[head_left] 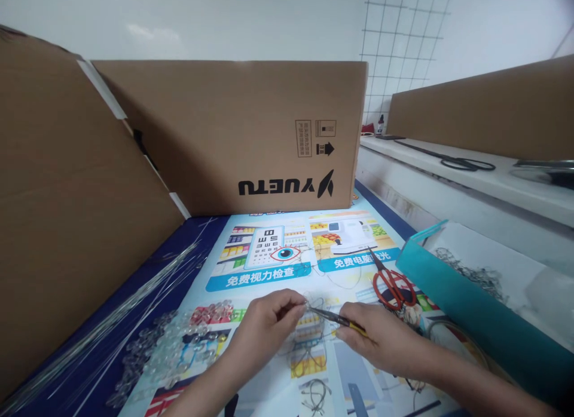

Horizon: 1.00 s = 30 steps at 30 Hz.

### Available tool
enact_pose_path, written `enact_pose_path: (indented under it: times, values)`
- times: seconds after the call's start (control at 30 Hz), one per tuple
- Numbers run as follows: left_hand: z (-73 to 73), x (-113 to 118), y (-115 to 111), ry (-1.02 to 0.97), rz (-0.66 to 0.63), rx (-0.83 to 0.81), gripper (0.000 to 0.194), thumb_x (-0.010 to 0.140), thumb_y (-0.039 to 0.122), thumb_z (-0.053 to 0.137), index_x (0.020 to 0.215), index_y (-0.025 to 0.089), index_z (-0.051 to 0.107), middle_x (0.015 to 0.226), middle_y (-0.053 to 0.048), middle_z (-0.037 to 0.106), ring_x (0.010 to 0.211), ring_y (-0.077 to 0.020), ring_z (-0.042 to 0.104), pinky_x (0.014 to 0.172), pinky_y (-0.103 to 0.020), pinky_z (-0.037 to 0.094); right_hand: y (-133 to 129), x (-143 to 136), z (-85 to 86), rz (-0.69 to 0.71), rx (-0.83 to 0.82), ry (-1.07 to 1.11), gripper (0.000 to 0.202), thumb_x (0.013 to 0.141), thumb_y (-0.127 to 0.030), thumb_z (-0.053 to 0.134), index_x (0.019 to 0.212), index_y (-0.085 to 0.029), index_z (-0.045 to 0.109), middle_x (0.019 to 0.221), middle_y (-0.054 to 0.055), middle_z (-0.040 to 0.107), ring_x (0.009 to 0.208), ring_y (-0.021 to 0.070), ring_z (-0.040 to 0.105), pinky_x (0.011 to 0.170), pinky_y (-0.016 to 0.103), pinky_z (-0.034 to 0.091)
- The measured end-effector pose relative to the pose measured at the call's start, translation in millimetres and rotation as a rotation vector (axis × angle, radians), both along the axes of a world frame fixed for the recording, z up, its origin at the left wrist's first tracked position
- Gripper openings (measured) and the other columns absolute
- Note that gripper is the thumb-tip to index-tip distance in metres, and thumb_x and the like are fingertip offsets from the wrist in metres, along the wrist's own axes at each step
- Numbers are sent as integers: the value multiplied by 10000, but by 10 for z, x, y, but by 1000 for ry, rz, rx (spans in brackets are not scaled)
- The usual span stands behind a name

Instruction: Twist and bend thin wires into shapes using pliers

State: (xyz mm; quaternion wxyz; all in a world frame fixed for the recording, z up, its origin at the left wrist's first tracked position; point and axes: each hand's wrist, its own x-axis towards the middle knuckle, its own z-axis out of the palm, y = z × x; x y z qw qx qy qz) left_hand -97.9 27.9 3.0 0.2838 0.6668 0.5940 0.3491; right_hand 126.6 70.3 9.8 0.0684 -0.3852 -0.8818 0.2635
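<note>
My left hand (271,318) is closed in a pinch, thumb against forefinger, on thin wire (314,300) whose fine loops show just beyond the fingertips. In my right hand (381,336) is a pair of slim needle-nose pliers (329,315) with a dark body and yellow on the handle. Their pointed tip reaches left to my left fingertips and seems to meet the wire there; the exact contact is too small to make out. Below the hands lies a small wire coil (315,398). Clear beads (188,345) are spread left of my left hand.
Red-handled scissors (393,288) lie beyond my right hand. A teal box (470,312) holding wire pieces stands at the right. Long thin wires (134,303) lie along the left edge. Cardboard panels (224,130) wall the back and left. A printed poster (269,288) covers the table.
</note>
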Motion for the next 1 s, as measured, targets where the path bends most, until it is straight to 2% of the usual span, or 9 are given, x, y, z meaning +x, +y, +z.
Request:
enact_pose_path:
  times: [0.17,0.43,0.8,0.87,1.0]
  values:
    - [14,24,-14,71,-15,69,137,815,214,506,799,213,641,710,23,638,634,-127,563,590,-222,403,3,-5,-5,13,-4,15,244,888,-399,397,798,-191,486,759,16,585,668,143,510,564,223,301]
    - [8,42,-17,61,10,50,138,808,213,504,794,209,641,690,22,633,617,-127,558,580,-224,402,-8,-8,-2,18,0,26,241,891,-398,394,806,-193,488,767,17,594,677,146,520,572,226,307]
    - [84,7,-19,-93,-16,-19,184,839,292,492,784,195,638,661,14,591,601,-125,526,571,-217,407,8,-3,-4,-11,8,34,236,887,-405,397,817,-199,488,783,27,590,694,159,528,586,232,320]
    - [80,-20,-15,-113,28,0,195,853,315,480,819,200,634,643,19,580,615,-130,535,589,-222,411,18,2,2,-15,3,43,242,892,-403,388,808,-196,483,776,27,583,692,158,526,584,232,319]
    - [43,-98,17,-203,233,58,196,832,350,517,918,199,609,700,13,603,631,-134,557,579,-222,421,41,9,13,-56,12,61,241,900,-389,375,785,-195,462,750,22,565,681,154,514,573,233,309]
